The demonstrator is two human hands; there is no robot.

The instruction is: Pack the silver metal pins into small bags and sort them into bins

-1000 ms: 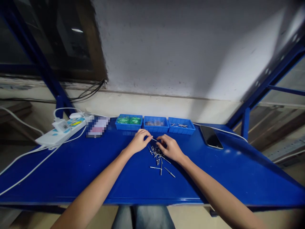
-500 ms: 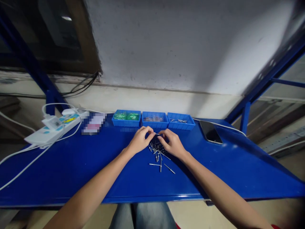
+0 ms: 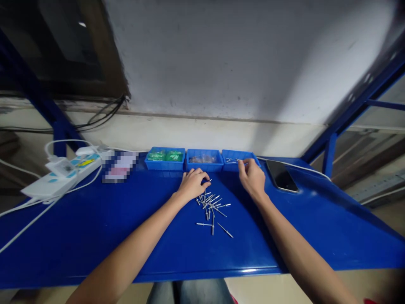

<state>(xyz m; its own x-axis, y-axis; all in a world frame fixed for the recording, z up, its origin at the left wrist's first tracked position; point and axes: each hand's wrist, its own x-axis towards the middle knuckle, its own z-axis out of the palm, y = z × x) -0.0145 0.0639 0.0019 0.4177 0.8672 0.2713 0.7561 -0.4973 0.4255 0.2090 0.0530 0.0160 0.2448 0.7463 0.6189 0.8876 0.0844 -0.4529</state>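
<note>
A loose pile of silver blind rivets [image 3: 210,204] lies on the blue table, with several strays on its near side. My left hand [image 3: 193,184] is just beyond the pile, thumb and fingers pinched, and a small bright metal end of a blind rivet [image 3: 210,180] sticks out at its fingertips. Over the near edge of the right blue bin [image 3: 229,166] is my right hand [image 3: 253,175], its fingers closed together. Whatever they hold, if anything, is hidden. Some rivets [image 3: 231,160] are inside that bin.
The middle blue bin [image 3: 205,166] holds small brownish parts. Green packets fill the left bin [image 3: 165,166]. At the right lies a dark phone [image 3: 281,175]. A white power strip [image 3: 52,183] with cables and a blurred-out item [image 3: 120,167] are at the left.
My right hand has moved away from my left, right and forward to the right bin. My left hand stays by the pile, still pinched. The view has shifted slightly.
</note>
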